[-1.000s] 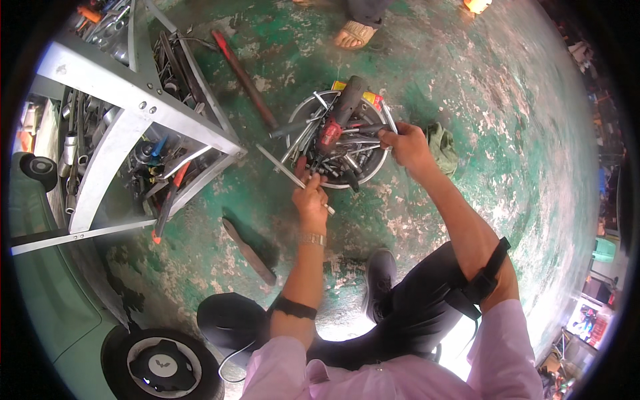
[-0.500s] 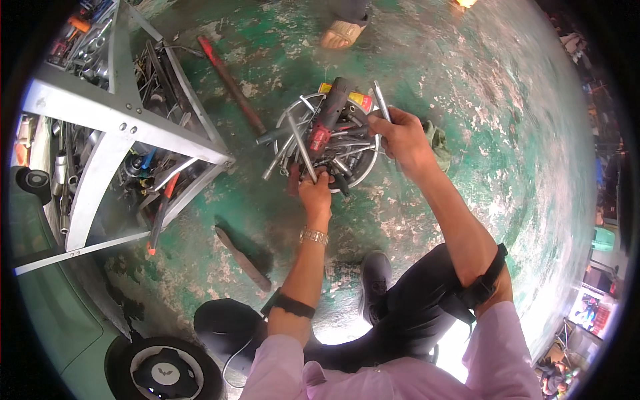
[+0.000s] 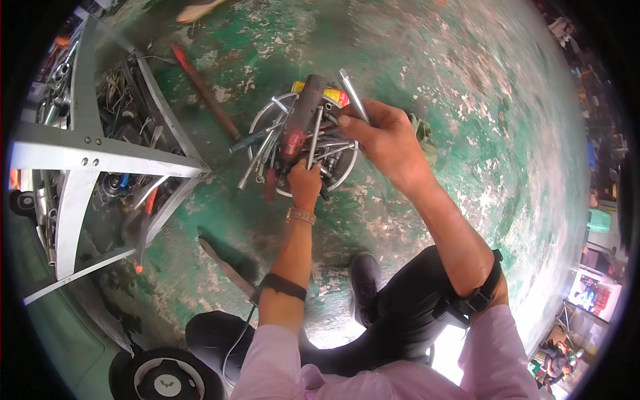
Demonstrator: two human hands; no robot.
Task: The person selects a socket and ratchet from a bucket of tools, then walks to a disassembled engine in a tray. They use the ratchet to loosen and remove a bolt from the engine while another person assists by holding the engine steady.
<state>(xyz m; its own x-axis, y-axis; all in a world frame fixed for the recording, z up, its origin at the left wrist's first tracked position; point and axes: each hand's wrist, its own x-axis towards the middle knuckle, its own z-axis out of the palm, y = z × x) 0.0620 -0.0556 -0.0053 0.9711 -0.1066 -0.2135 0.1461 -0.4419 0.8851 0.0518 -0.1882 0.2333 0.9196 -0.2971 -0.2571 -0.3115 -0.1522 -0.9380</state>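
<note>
My left hand [image 3: 305, 179] is closed round a chrome rod [image 3: 316, 137] at the near side of a round metal container [image 3: 343, 180] heaped with wrenches, sockets and rods. A grey-and-red power tool [image 3: 303, 110] lies across the heap, with a yellow-and-red package [image 3: 333, 97] under it at the far side. My right hand [image 3: 380, 143] grips another chrome rod [image 3: 353, 93] over the right part of the container, its tip pointing away from me. A crumpled olive cloth [image 3: 426, 137] lies on the floor behind that hand.
A metal tool rack [image 3: 87, 150] stands at left beside a pale green car's wheel [image 3: 167, 380]. A long red bar [image 3: 200, 87] and a brown flat piece [image 3: 223, 260] lie on the floor. Another person's sandalled foot [image 3: 197, 10] shows at the top. My shoe [image 3: 365, 287] is below.
My left hand has moved forward, turning its rod from diagonal to pointing away from me. My right hand has shifted a little left over the container. The view has shifted too.
</note>
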